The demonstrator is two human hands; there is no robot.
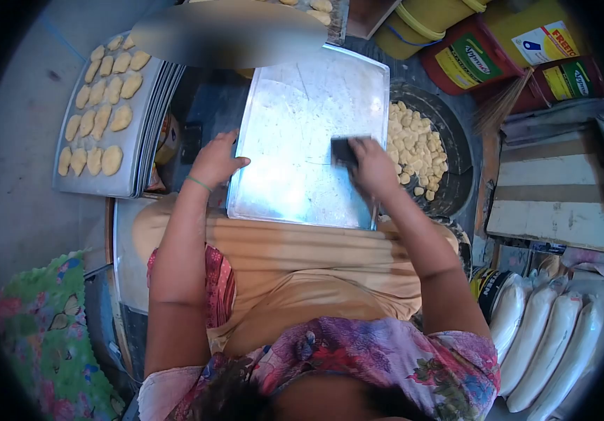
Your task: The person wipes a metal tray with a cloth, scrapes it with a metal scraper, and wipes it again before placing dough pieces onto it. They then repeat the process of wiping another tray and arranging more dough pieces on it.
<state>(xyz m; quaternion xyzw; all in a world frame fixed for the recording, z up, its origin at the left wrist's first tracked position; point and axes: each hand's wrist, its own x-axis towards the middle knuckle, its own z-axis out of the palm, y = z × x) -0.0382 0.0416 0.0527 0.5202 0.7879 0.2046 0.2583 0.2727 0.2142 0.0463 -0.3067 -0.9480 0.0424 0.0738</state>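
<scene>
A bare metal baking tray (302, 133) lies across my lap, its surface scratched and shiny. My left hand (216, 163) grips the tray's left edge, the thumb on top and the other fingers partly hidden at the rim. In my right hand (375, 168) is a small dark rectangular block (344, 151), pressed to the tray's right half; its exact kind does not show. Just right of the tray, a round black basin (460, 161) holds many pale dough pieces (415, 144).
At left stands a stack of trays (149, 133), the top one bearing rows of dough pieces (102, 91). Another loaded tray (337, 21) is at the top. Buckets (467, 56), a broom (509, 98) and long white plastic-wrapped packages (544, 344) line the right side.
</scene>
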